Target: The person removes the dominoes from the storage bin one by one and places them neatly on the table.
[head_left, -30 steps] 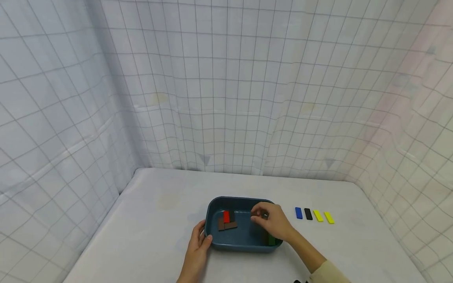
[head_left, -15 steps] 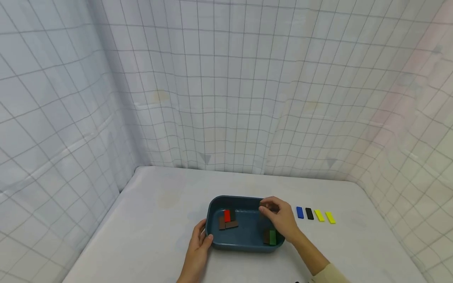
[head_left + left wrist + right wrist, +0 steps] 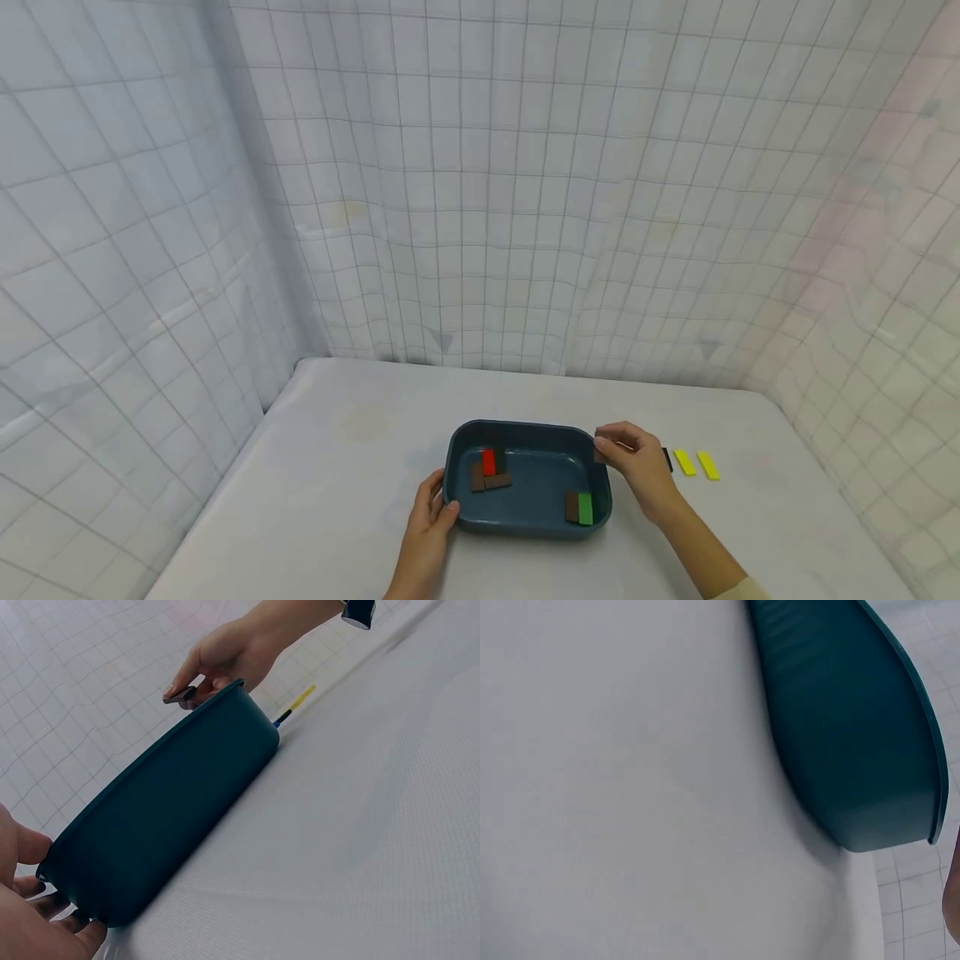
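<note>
A dark teal plastic tub (image 3: 525, 525) stands on the table. My left hand (image 3: 425, 533) grips its left end, thumb near the front corner and fingers along the side. Just above the tub's right rim, my right hand (image 3: 637, 462) pinches a small brown rectangular block (image 3: 180, 696) between thumb and fingers. Inside the tub, a red block (image 3: 488, 462), a dark block (image 3: 501, 461) and two brown blocks (image 3: 497, 481) lie toward the left. A green block (image 3: 585, 508) and a brown one (image 3: 572, 506) sit side by side at the front right.
Right of the tub, two yellow blocks (image 3: 708, 466) lie on the white cloth table (image 3: 337, 500). A black block (image 3: 667, 459) beside them is partly hidden by my right hand. Grid-patterned curtains (image 3: 480, 208) hang around the back and sides.
My right hand has moved right, from over the tub's inside to its right rim, with the brown block held. It now covers the blue block's place. My left hand stays on the tub.
</note>
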Action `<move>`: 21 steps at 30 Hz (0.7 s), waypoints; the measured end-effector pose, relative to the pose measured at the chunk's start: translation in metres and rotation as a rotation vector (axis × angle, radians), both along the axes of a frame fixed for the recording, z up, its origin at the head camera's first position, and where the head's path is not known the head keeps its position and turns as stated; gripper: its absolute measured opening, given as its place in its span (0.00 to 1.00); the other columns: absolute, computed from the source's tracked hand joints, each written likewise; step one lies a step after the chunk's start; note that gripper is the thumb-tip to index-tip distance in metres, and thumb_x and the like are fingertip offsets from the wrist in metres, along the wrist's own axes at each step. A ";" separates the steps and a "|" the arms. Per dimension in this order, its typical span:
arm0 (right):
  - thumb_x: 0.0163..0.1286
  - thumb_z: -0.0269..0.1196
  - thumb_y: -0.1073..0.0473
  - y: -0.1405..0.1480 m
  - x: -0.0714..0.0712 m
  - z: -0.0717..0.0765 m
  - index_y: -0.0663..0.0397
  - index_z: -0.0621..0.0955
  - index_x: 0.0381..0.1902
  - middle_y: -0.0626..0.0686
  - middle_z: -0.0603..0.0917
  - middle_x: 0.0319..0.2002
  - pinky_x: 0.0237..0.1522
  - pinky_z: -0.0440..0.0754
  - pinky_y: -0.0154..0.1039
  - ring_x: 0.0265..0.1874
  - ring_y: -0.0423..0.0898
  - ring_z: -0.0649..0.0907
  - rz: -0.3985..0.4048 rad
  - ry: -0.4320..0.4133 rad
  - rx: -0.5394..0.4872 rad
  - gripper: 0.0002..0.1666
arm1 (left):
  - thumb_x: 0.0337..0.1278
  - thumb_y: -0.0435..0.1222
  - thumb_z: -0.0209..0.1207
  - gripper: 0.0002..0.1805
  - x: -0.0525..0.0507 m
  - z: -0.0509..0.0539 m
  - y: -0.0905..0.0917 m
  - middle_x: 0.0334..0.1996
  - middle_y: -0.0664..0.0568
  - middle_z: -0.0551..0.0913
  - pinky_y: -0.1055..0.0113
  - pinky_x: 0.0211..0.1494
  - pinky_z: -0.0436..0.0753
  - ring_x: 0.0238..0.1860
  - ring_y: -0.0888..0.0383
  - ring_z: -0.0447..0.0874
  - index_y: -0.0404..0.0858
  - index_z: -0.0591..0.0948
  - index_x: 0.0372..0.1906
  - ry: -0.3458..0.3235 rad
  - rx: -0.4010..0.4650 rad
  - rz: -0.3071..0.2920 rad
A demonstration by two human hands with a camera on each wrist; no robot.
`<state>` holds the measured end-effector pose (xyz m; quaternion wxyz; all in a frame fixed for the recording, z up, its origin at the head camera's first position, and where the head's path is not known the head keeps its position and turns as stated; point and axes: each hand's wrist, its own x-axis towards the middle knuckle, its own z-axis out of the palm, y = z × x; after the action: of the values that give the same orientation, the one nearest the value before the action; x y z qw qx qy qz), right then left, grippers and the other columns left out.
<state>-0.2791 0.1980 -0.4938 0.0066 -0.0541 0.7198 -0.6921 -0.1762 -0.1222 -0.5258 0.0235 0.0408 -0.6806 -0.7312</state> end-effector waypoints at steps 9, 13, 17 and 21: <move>0.72 0.69 0.61 0.033 0.004 -0.010 0.73 0.79 0.57 0.61 0.81 0.49 0.50 0.86 0.38 0.47 0.53 0.84 0.012 -0.078 0.150 0.23 | 0.78 0.27 0.49 0.31 0.001 0.002 -0.001 0.78 0.27 0.52 0.42 0.72 0.66 0.77 0.30 0.51 0.28 0.55 0.78 0.001 -0.021 0.002; 0.71 0.69 0.63 0.050 0.004 -0.017 0.71 0.80 0.52 0.58 0.81 0.46 0.48 0.87 0.38 0.45 0.51 0.83 0.042 -0.112 0.239 0.18 | 0.78 0.27 0.49 0.31 0.001 0.002 -0.002 0.78 0.27 0.52 0.42 0.72 0.65 0.77 0.30 0.51 0.28 0.55 0.79 -0.005 -0.019 0.006; 0.69 0.71 0.63 0.065 0.005 -0.024 0.66 0.81 0.48 0.56 0.84 0.45 0.46 0.87 0.37 0.46 0.51 0.84 0.056 -0.116 0.346 0.15 | 0.78 0.27 0.49 0.31 0.000 0.001 -0.002 0.78 0.28 0.52 0.42 0.73 0.65 0.77 0.30 0.51 0.29 0.55 0.79 0.001 -0.021 0.006; 0.68 0.73 0.61 0.075 0.006 -0.028 0.63 0.81 0.45 0.53 0.85 0.43 0.43 0.85 0.36 0.45 0.50 0.84 0.078 -0.105 0.444 0.15 | 0.78 0.26 0.49 0.31 0.000 0.000 -0.001 0.78 0.27 0.52 0.42 0.73 0.65 0.77 0.29 0.51 0.28 0.55 0.78 0.013 -0.019 -0.002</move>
<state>-0.2727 0.2732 -0.5217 0.0827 -0.0429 0.8505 -0.5176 -0.1764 -0.1235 -0.5257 0.0276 0.0352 -0.6873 -0.7250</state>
